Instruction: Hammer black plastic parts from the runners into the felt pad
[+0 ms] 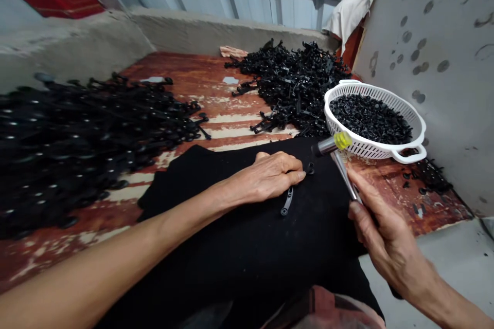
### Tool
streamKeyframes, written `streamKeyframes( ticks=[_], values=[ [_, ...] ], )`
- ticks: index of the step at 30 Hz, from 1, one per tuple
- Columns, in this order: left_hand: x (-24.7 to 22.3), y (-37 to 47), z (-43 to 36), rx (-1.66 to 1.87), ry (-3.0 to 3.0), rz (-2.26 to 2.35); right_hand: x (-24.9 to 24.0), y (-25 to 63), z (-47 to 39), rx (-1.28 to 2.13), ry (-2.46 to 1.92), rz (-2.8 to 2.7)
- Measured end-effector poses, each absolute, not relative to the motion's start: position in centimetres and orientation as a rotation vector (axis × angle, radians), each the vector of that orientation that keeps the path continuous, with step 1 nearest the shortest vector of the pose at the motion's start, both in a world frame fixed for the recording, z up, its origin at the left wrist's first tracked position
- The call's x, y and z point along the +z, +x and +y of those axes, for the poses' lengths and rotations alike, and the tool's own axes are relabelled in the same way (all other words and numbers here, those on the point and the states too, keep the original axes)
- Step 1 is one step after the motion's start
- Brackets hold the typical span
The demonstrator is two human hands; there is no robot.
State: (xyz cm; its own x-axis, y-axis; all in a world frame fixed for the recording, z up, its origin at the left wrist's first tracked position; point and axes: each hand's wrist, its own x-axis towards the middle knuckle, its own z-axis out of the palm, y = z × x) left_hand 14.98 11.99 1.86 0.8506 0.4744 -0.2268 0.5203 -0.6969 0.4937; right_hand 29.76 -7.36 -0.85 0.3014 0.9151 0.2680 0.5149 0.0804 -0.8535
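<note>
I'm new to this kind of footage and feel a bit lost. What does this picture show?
No machine here: these are a person's own bare hands, seen by a head-worn camera looking forward and down. The right hand grips a metal hammer with a yellow end. The left hand lies over a slim black strip on black fabric; how firmly it holds the strip is hidden. Beyond, a worn red-brown surface carries a left heap and a far heap of black parts, plus a white basket of small black pieces.
</note>
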Motion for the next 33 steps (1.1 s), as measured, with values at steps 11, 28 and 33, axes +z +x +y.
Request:
streamKeyframes(
  ticks=[11,28,33],
  values=[
    [2.0,14.9,12.0,-0.091,2.48,0.698,0.1,30.3,-7.0,0.08,-1.559,-1.688],
    [3.1,14.9,11.6,-0.182,2.516,0.579,-1.3,31.0,-7.3,0.447,-1.683,-1.526],
    [3.0,14.9,11.6,-0.185,2.502,0.518,-1.5,31.3,-7.5,0.452,-1.673,-1.503]
  ],
)
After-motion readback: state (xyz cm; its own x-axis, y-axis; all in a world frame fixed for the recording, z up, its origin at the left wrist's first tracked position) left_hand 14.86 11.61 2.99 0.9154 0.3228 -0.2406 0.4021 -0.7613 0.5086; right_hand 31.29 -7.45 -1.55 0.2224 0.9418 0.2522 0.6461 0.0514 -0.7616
